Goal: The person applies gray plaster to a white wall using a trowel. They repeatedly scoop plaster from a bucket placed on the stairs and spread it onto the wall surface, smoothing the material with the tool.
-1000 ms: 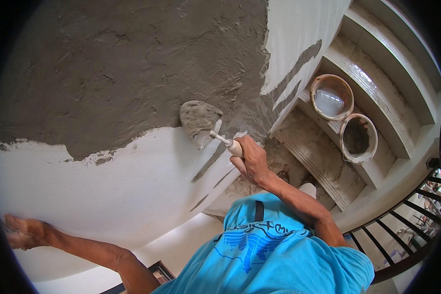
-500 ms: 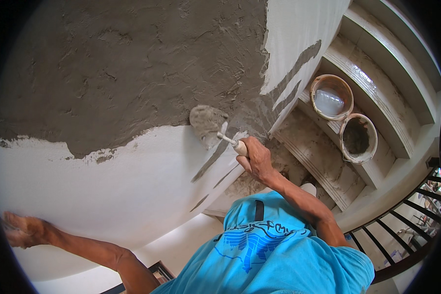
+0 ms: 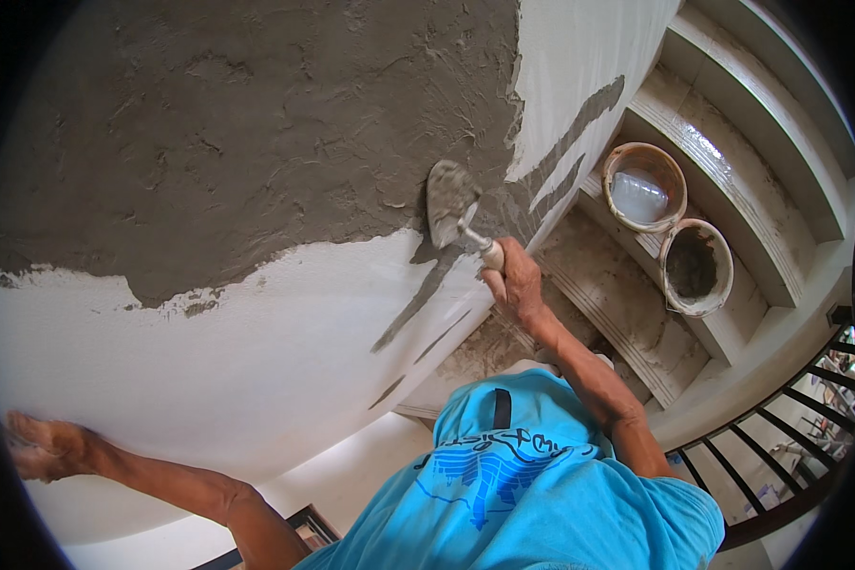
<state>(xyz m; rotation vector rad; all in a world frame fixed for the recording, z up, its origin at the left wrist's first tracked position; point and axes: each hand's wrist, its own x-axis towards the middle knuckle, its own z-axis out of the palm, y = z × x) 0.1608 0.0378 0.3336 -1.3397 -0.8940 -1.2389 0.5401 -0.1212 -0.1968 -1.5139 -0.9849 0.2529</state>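
Trowel [image 3: 451, 201] just ahead of the right grip [image 3: 517, 281], which wraps its handle [image 3: 492, 255], should ride nearly flat over grey plaster [image 3: 256, 133] beyond, under even pressure; whether the left grip [image 3: 49, 447] holds anything, I cannot tell.

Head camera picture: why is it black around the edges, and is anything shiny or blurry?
Head view: the round fisheye image ends there; head view: glare whitens part of a stair step; head view: the trowel looks slightly smeared, the left hand blurry by the dark rim.
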